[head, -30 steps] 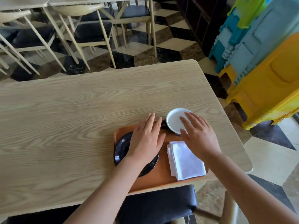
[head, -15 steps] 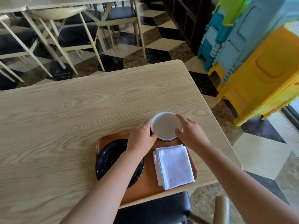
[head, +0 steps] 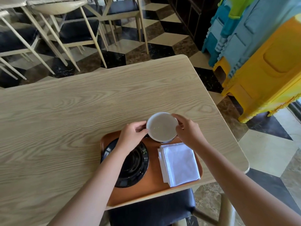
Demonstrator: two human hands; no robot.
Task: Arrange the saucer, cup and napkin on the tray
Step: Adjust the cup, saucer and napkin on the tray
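An orange tray (head: pixel 153 183) lies at the near edge of the wooden table (head: pixel 81 111). On its left part rests a black saucer (head: pixel 135 167), partly covered by my left forearm. A folded white napkin (head: pixel 179 162) lies on its right part. A white cup (head: pixel 162 126) with a dark outside is at the tray's far edge. My left hand (head: pixel 132 137) grips the cup's left side and my right hand (head: pixel 189 131) grips its right rim. Whether the cup touches the tray I cannot tell.
A dark chair seat (head: pixel 151 211) sits below the table's near edge. Light-framed chairs (head: pixel 78 30) stand beyond the table on a checkered floor. Stacked blue and yellow plastic stools (head: pixel 260 62) stand to the right.
Both hands moved from lying flat over the saucer and napkin to the cup and closed on its two sides. The view shifted slightly.
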